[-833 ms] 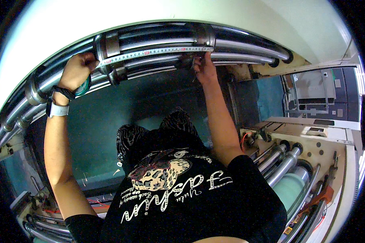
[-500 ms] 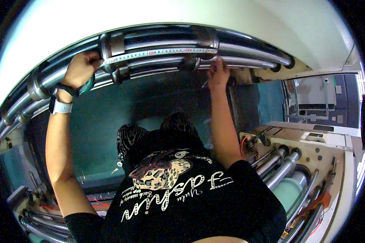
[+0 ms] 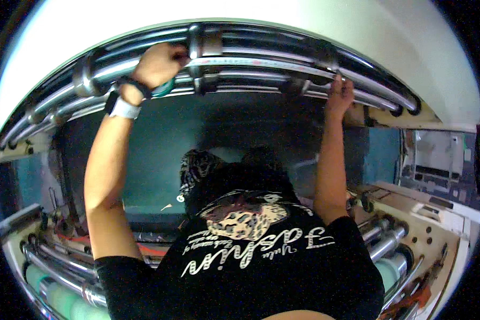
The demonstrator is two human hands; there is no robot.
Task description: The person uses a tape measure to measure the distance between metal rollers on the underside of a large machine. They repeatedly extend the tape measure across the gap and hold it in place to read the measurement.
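Note:
A pale tape measure [image 3: 256, 63] stretches along the shiny metal bars [image 3: 250, 52] of a machine, passing dark collars. At its left end my left hand [image 3: 159, 66] is closed on the tape, close beside one collar [image 3: 196, 42]. A green rounded piece [image 3: 164, 88], which looks like the tape's case, shows under that hand, partly hidden by the wrist. The tape's far right end lies at another collar [image 3: 325, 56]. There my right hand [image 3: 340, 97] has its fingers bent together at the tape's tip, seemingly pinching it.
A large white machine cover [image 3: 250, 12] curves over the bars. Below lies a dark green surface [image 3: 149, 144] with my legs over it. More rollers stand behind me at the lower left [image 3: 64, 266] and lower right [image 3: 392, 242]. A cream side frame [image 3: 432, 226] is at right.
The view has shifted, so the bars, tape and both hands appear farther right and slightly higher. Against the collars, the hands and the tape keep about the same places.

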